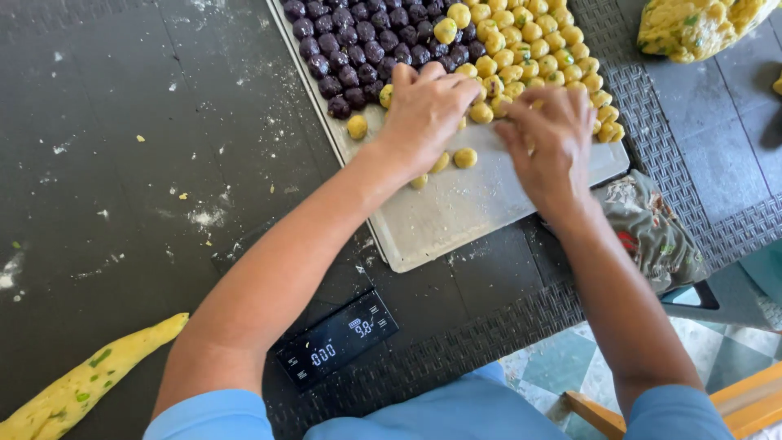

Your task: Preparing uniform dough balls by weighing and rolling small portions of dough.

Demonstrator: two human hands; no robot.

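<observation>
A grey baking tray lies on the dark table, holding rows of dark purple dough balls at its left and yellow dough balls at its right. My left hand rests palm down over the yellow balls at the tray's middle, fingers curled among them. Close beside it, my right hand also lies over the yellow balls, fingers bent. Three loose yellow balls sit on the bare tray just below my left hand, and one more lone ball lies left of it.
A black digital scale sits at the table's near edge. A long roll of yellow dough lies at the lower left, a lump of yellow dough at the top right. A patterned cloth lies right of the tray. Flour specks dot the table.
</observation>
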